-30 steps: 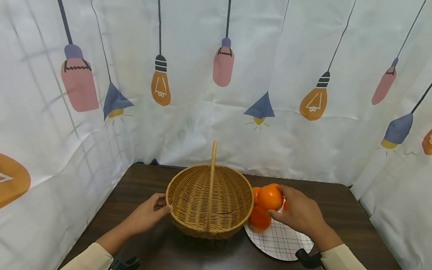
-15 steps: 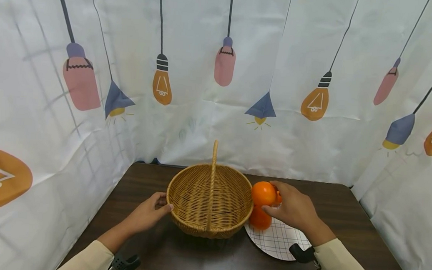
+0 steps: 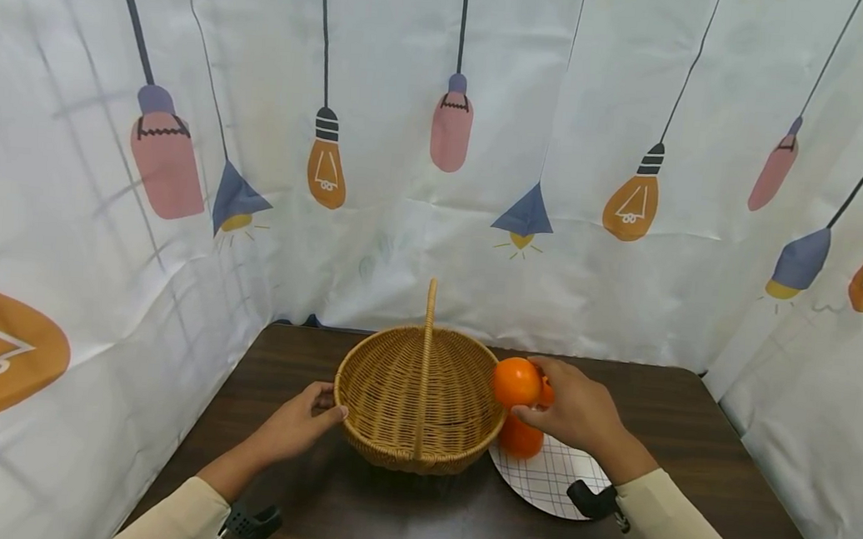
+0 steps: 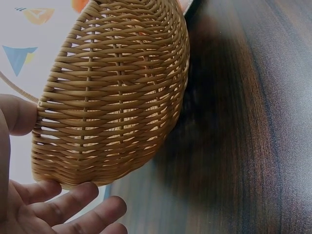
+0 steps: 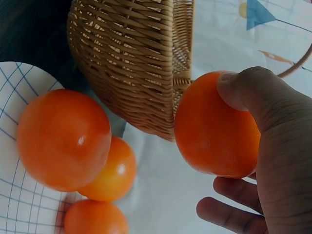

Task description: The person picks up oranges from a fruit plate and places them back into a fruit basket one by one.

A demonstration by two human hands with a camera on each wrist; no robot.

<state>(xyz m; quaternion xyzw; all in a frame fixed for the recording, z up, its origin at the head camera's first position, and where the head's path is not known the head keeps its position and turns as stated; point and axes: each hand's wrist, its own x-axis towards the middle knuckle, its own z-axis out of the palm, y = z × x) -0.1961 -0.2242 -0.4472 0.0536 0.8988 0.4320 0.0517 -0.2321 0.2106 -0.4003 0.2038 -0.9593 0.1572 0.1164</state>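
A wicker basket with a tall arched handle stands in the middle of the dark table. My left hand holds its left side, the thumb at the rim and the fingers against the outer weave. In my right hand is an orange, pinched between thumb and fingers above the plate. In the head view this fruit overlaps the basket's right rim; the right wrist view shows it right beside the rim. Below it, several more oranges lie on the plate, partly hidden by the right hand.
A round white plate with a thin grid pattern sits close to the basket's right side. The brown wood-grain table reaches a white curtain printed with hanging lamps at the back and sides.
My right hand has carried the orange leftward, from over the plate to the basket's right rim. The left hand keeps its hold on the basket.
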